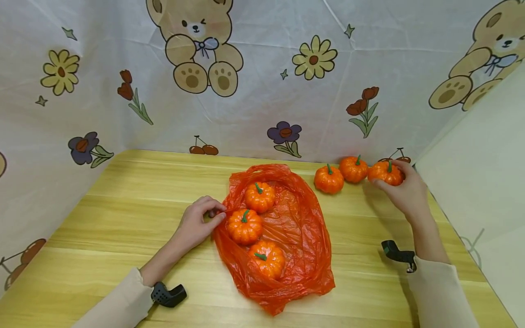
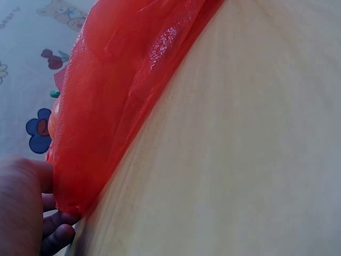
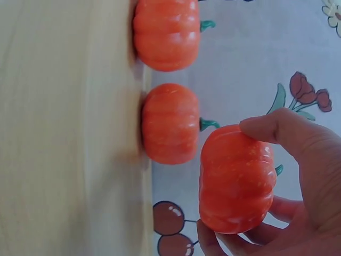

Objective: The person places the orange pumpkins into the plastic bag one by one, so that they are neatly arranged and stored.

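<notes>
My left hand [image 1: 202, 219] pinches the left edge of a red plastic bag [image 1: 303, 218] that lies spread open on the table. Inside the bag sit three small orange pumpkins with green stems, a back one [image 1: 260, 197], a middle one [image 1: 244, 227] and a front one [image 1: 268, 260]. At the back right, my right hand [image 1: 404, 187] grips another orange pumpkin [image 3: 237, 178] between thumb and fingers. In the right wrist view this pumpkin is raised off the table. Two more pumpkins stand to its left, a nearer one [image 1: 329, 179] and one farther back [image 1: 353, 169].
The wooden table [image 1: 135, 205] meets a patterned cloth backdrop [image 1: 254, 105] just behind the pumpkins. A pale panel [image 1: 484, 182] bounds the right side. Black wrist cameras, a left one [image 1: 169, 295] and a right one [image 1: 397, 253], stick out from the sleeves.
</notes>
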Available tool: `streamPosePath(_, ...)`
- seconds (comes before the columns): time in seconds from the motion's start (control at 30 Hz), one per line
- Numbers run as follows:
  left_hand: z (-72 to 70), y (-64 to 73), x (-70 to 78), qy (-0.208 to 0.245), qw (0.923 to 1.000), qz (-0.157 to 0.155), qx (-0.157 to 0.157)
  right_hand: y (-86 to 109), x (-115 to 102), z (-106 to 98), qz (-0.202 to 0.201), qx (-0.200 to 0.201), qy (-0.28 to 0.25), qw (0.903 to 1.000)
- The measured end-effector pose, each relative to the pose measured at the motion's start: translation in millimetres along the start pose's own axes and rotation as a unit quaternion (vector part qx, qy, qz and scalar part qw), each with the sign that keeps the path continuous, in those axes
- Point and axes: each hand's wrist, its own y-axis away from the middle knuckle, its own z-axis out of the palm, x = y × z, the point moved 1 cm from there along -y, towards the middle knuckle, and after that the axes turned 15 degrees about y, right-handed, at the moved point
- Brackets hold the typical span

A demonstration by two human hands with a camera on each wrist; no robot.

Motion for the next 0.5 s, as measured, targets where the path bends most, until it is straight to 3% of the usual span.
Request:
streamPosePath(0.27, -0.2, -0.4, -1.5, -0.003, 1.0000, 0.007, 0.001, 4.4, -17.6, -12.6, -0.002, 0.015, -0.004, 0.9999)
streamPosePath(0.5, -1.1, 0.1, -2.3, -0.007, 1.0000, 0.004, 0.001, 10.1, -43.6, -16.1, -0.044, 0.017, -0.016, 0.9988)
